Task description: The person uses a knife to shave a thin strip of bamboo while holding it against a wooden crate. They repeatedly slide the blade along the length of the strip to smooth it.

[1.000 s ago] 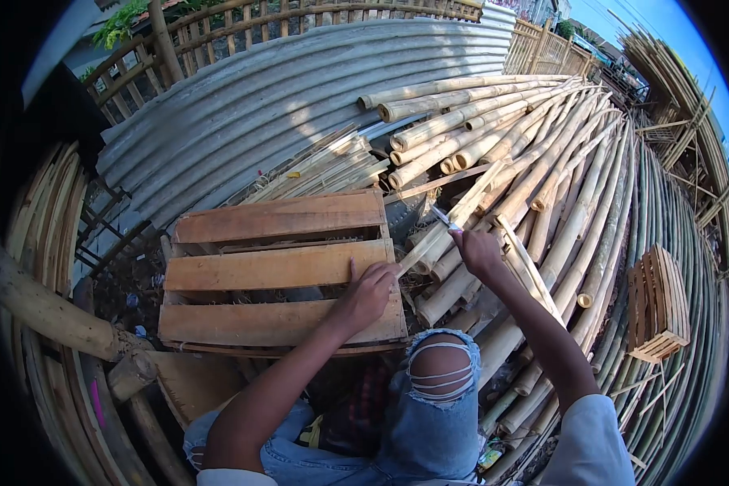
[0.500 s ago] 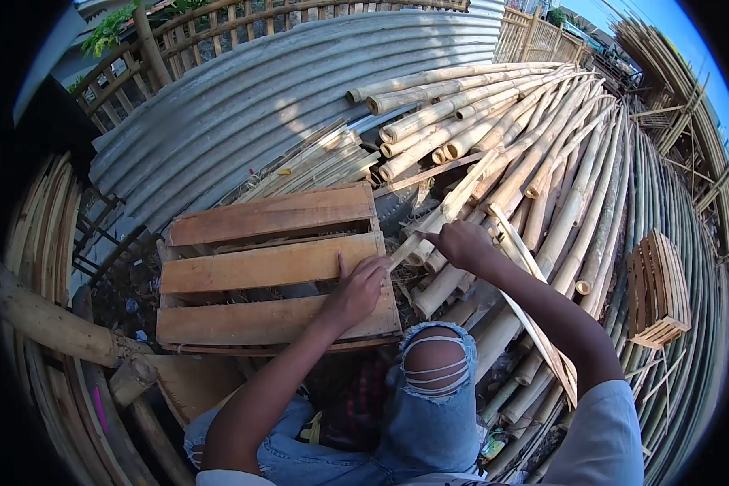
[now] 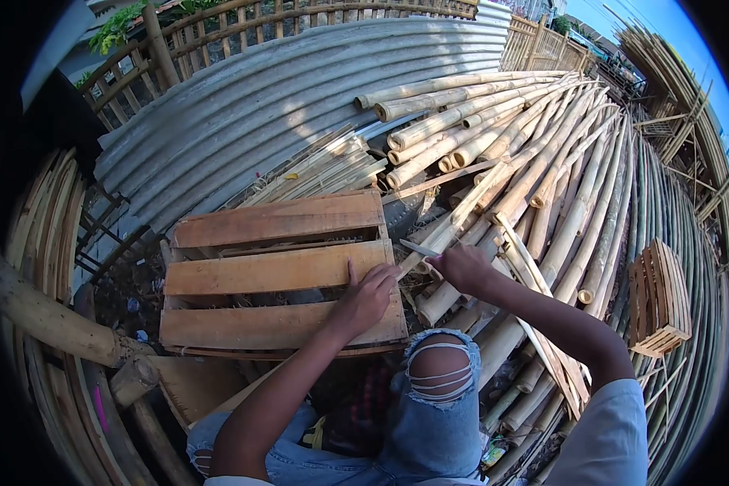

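Observation:
My right hand (image 3: 464,269) is closed round the handle of a knife (image 3: 415,247), whose pale blade points left across a bamboo strip (image 3: 441,236). The strip slants from the crate's right edge up and away over the bamboo poles. At its near end my left hand (image 3: 366,298) has its fingers closed on the strip, with the thumb raised. That hand rests on a slatted wooden crate (image 3: 271,271) in front of me. Most of the knife handle is hidden in my right fist.
Long bamboo poles (image 3: 571,190) fan out ahead and to the right. Split strips (image 3: 324,172) lie behind the crate, before a corrugated metal sheet (image 3: 283,97). A smaller slatted crate (image 3: 658,296) sits on the poles at right. A thick bamboo pole (image 3: 57,324) juts in at left.
The knife blade now shows clearly, lying across the strip to the left of my right fist. My right hand has shifted slightly, and the whole view has moved a little. My left hand keeps its place.

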The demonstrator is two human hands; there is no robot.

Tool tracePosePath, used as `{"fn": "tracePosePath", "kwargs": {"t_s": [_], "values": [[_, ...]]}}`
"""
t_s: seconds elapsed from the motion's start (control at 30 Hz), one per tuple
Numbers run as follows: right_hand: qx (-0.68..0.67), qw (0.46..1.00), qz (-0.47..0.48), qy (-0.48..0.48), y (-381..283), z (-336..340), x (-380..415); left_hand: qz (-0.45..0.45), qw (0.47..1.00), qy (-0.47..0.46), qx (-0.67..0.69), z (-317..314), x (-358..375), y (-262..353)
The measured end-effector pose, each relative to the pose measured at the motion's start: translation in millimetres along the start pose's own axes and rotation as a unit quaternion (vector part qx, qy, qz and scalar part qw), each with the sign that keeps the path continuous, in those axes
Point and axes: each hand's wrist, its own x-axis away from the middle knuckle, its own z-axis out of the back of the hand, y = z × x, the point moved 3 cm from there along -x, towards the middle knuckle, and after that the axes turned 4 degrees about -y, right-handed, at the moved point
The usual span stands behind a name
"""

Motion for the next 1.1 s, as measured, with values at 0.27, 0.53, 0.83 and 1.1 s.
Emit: {"fn": "tracePosePath", "kwargs": {"t_s": [0.27,0.53,0.83,1.1], "values": [[-0.089,0.995,-0.023,0.046,10.0,-32.8,7.3,0.003,1.000,0.003,0.014,-0.4,0.2,0.7],[-0.103,0.988,-0.059,0.102,17.8,-27.6,-10.0,0.010,0.999,-0.002,0.033,1.8,-5.4,1.1],[-0.120,0.977,-0.120,0.129,43.3,-28.8,-17.6,0.037,0.996,0.006,0.078,3.7,-7.7,-0.5],[-0.122,0.964,-0.195,0.133,75.2,-41.2,-21.4,0.039,0.997,-0.009,0.071,5.7,-7.6,0.3]]}}
